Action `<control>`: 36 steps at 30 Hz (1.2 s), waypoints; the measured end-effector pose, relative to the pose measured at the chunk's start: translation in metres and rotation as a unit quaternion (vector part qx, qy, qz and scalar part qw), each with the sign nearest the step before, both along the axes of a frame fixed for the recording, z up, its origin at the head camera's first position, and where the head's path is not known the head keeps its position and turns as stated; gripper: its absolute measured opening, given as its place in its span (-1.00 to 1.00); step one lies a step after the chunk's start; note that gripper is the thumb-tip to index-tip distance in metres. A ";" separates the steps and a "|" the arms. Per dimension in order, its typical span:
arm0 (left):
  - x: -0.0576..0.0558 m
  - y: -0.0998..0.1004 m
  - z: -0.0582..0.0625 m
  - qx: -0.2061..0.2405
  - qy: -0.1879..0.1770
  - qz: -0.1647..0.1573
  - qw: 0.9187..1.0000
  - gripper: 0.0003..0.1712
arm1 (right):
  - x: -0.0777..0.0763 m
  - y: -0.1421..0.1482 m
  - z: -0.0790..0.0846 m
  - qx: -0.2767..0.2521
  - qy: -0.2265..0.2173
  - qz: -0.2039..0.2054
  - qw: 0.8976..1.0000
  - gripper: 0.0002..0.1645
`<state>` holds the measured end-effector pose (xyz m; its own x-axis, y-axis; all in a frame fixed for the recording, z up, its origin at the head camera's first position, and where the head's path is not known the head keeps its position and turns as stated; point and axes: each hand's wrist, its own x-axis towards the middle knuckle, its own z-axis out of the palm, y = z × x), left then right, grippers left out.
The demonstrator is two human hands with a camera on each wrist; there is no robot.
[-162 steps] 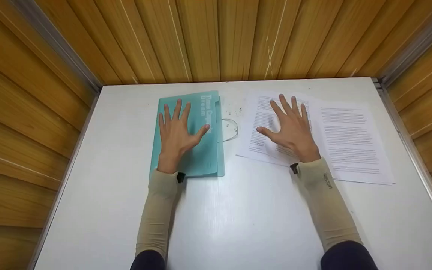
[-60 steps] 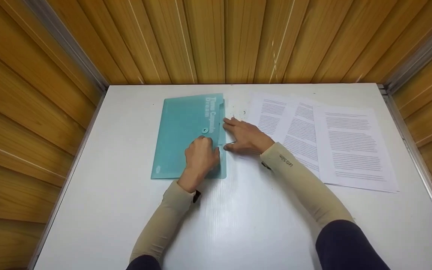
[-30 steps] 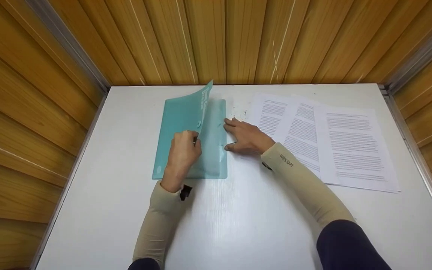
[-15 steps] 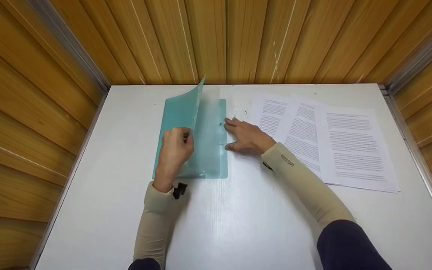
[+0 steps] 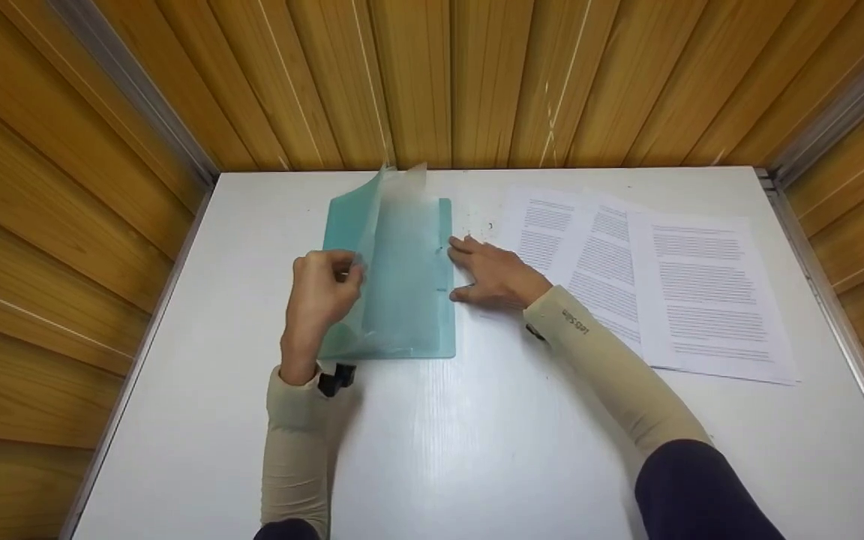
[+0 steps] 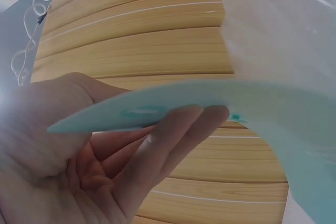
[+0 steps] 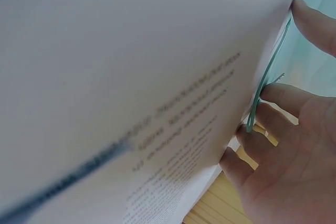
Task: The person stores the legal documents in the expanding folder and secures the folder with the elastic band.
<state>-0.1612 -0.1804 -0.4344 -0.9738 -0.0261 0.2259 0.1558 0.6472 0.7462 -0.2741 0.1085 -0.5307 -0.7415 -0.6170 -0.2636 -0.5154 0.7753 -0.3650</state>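
A teal plastic document folder (image 5: 409, 300) lies on the white table with its cover (image 5: 349, 217) lifted and bent toward the left. My left hand (image 5: 319, 292) pinches the cover's free edge; in the left wrist view the cover (image 6: 173, 100) runs between thumb and fingers. Under the cover a clear inner sheet (image 5: 406, 187) stands partly raised. My right hand (image 5: 496, 274) rests at the folder's right edge, fingers spread and nearly straight. In the right wrist view a thin teal elastic cord (image 7: 268, 80) passes beside its fingertips.
Several printed paper sheets (image 5: 709, 292) lie overlapping on the table's right side, partly under my right forearm. The white table (image 5: 477, 450) is bounded by wood-patterned walls (image 5: 477, 82) at the back and both sides.
From lying flat, the folder's cover has been lifted and drawn left by my left hand, exposing the inner sheet. My right hand moved from above the papers to the folder's edge and stays there.
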 end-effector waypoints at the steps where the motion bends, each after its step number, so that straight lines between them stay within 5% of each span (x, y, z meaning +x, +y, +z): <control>1: 0.000 -0.002 0.001 0.004 -0.003 0.003 1.000 -0.75 | 0.000 0.000 0.000 -0.001 0.000 0.000 1.000 0.13; 15: -0.003 -0.034 -0.001 0.076 -0.041 0.020 0.996 -0.71 | 0.001 0.001 0.001 -0.016 -0.010 -0.001 1.000 0.13; 36: -0.007 -0.030 -0.001 0.097 -0.061 0.005 0.993 -0.69 | -0.001 0.002 0.006 -0.035 -0.011 -0.005 0.999 0.15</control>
